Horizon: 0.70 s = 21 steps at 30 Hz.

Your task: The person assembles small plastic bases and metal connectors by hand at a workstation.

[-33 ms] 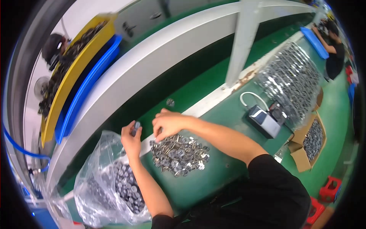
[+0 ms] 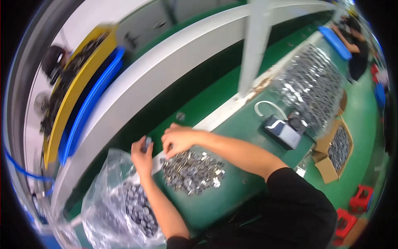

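Between the thumb and fingers of my left hand (image 2: 142, 159) is a small grey round part (image 2: 146, 143), blurred. Close to its right, my right hand (image 2: 177, 139) has its fingers pinched together, pointing down at the left edge of a heap of small shiny metal parts (image 2: 192, 172). What the pinch holds, if anything, is too small to make out. The heap lies on a green table (image 2: 207, 207). Left of my left forearm, an open clear plastic bag (image 2: 99, 199) holds many grey round parts (image 2: 141, 209).
A conveyor with a pale metal side rail (image 2: 166, 54) runs beyond the table. Right stand a black-and-white device (image 2: 282, 132), a sheet of bagged metal parts (image 2: 311, 79) and a cardboard box (image 2: 327, 168). A yellow bin (image 2: 78, 83) sits far left. Another person (image 2: 357, 52) works far right.
The whole view has shifted slightly, with the table's things now a little further left. Both hands keep nearly the same pose, the left still holding the grey part.
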Motion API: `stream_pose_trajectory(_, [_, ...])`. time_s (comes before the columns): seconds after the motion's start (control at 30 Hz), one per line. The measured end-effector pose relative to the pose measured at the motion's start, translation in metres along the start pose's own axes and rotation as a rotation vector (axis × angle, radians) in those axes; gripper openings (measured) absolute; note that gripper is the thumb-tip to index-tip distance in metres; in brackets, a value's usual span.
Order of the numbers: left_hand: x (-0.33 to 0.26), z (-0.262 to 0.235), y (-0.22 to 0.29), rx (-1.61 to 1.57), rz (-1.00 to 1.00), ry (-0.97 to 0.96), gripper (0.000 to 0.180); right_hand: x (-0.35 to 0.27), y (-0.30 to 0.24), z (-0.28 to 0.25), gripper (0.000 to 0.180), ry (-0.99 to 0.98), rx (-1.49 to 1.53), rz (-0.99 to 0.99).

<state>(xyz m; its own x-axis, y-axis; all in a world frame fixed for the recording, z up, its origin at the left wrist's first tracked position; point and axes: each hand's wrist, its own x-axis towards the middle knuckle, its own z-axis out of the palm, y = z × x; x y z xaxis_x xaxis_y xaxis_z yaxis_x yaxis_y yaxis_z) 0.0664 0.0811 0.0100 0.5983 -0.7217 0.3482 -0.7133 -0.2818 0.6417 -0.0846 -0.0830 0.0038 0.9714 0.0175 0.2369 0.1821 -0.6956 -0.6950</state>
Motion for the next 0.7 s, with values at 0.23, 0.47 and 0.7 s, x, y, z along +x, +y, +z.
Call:
stream_pose_trajectory(0.23, [-0.007, 0.016, -0.018, -0.175, -0.043, -0.05, 0.036, 0.007, -0.002, 0.02, 0.017, 0.318, 0.168, -0.084])
stream_pose_trajectory(0.47, [-0.005, 0.025, 0.01, -0.004, 0.024, -0.094, 0.032, 0.001, 0.005, 0.023, 0.012, 0.317, 0.111, -0.029])
stream_pose_trajectory(0.7, [-0.004, 0.024, 0.003, 0.096, 0.164, -0.099, 0.036, 0.004, 0.006, 0.018, 0.013, 0.422, 0.276, 0.044])
